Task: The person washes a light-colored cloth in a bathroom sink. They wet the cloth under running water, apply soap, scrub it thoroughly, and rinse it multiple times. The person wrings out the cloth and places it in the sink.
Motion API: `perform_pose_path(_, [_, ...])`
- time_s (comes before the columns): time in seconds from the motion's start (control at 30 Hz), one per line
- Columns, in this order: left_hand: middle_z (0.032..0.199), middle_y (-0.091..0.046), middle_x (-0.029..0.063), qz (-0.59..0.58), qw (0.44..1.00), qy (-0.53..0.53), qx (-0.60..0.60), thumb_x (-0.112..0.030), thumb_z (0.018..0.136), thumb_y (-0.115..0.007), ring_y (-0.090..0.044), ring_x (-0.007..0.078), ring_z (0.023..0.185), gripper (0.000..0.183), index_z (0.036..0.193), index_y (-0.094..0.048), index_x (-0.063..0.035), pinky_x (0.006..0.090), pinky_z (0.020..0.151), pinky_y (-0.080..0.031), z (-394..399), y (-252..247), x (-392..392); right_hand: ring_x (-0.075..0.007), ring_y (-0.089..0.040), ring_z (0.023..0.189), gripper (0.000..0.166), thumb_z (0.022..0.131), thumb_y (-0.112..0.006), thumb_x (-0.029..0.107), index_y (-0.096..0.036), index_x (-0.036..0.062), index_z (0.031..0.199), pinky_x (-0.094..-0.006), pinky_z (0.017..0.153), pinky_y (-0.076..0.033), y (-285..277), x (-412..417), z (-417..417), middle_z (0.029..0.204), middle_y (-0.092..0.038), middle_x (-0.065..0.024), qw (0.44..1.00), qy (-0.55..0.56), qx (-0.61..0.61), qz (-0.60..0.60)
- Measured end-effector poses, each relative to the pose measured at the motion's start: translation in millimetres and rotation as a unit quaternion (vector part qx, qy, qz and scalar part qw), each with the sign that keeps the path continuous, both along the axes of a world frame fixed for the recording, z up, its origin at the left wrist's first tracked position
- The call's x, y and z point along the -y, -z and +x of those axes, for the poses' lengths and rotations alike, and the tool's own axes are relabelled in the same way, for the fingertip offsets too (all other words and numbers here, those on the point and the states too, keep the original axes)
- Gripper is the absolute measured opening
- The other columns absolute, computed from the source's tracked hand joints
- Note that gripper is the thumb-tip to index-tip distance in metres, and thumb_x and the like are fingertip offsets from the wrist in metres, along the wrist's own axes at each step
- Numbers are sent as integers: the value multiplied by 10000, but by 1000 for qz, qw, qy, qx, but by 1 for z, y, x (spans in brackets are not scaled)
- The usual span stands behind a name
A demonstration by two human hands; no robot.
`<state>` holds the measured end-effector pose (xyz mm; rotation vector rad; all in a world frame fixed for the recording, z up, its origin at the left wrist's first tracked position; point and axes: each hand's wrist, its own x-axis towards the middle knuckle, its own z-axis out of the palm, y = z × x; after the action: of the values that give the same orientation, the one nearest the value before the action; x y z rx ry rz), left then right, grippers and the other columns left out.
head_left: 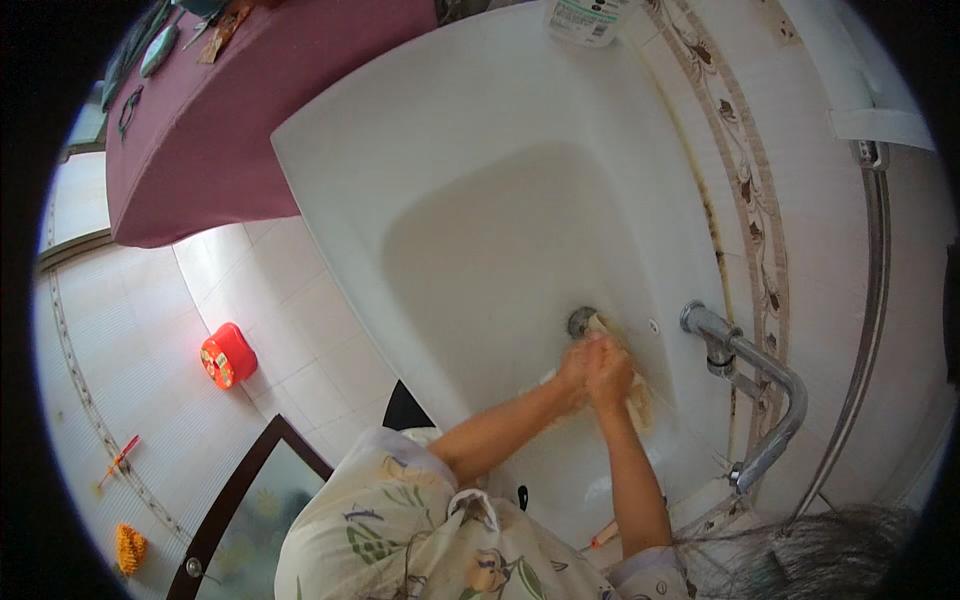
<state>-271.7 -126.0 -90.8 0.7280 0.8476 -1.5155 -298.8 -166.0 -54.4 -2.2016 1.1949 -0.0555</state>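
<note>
My left hand [576, 367] and my right hand [609, 370] are pressed together low inside a white bathtub [420, 172]. Both grip a pale yellowish cloth [642, 405], mostly covered by my fingers. One end of it pokes out above my knuckles beside the round metal drain [581, 322]; other folds hang below and to the right of my hands. The fingers are slightly blurred, so their exact hold is hard to make out.
A chrome tap [772, 375] juts from the tiled wall at the right, near a shower hose [874, 277]. On the far rim stands a labelled bottle [585, 21]. Left are a cover of mauve cloth [225, 142], a red plastic stool [232, 356] and a framed glass door [255, 517].
</note>
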Motion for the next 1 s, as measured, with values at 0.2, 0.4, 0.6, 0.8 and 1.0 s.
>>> perform_pose_path(0.2, [893,-572,72,-47,949,214,227,-305,885,-461,-542,186,750,271,945,-539,-52,337,639,-457,3,36,2,-363,-552,631,304,874,-441,240,-571,-15,773,-423,584,-423,14,6,4,680,-576,-207,999,-2,0,-39])
perform_pose_path(0.4, [838,-561,62,-59,996,-14,62,-310,876,-468,-542,177,712,250,862,-522,-66,327,604,-462,17,2,12,-341,-569,667,330,873,-436,250,-575,-27,761,-404,614,-434,28,23,-7,713,-588,-206,996,81,-30,-9])
perform_pose_path(0.6, [764,-547,45,-114,990,35,-70,-249,804,-575,-548,178,698,204,882,-539,-64,320,659,-497,52,-8,-6,-243,-574,672,456,880,-462,401,-583,-32,801,-350,624,-434,-4,51,-21,726,-613,-115,975,128,-79,161])
perform_pose_path(0.8, [852,-586,63,-175,984,46,6,-118,785,-567,-579,181,740,164,918,-575,-24,312,686,-510,82,-6,-15,-95,-520,756,196,822,-593,172,-595,-15,883,-216,696,-415,-51,62,-25,804,-575,-31,903,166,51,393])
perform_pose_path(1.0, [845,-590,35,-198,925,253,205,-139,768,-645,-554,120,733,241,969,-577,-25,249,631,-468,89,10,-19,-94,-509,766,129,775,-576,31,-559,-20,892,-225,702,-416,-37,56,-28,812,-563,-31,951,109,145,252])
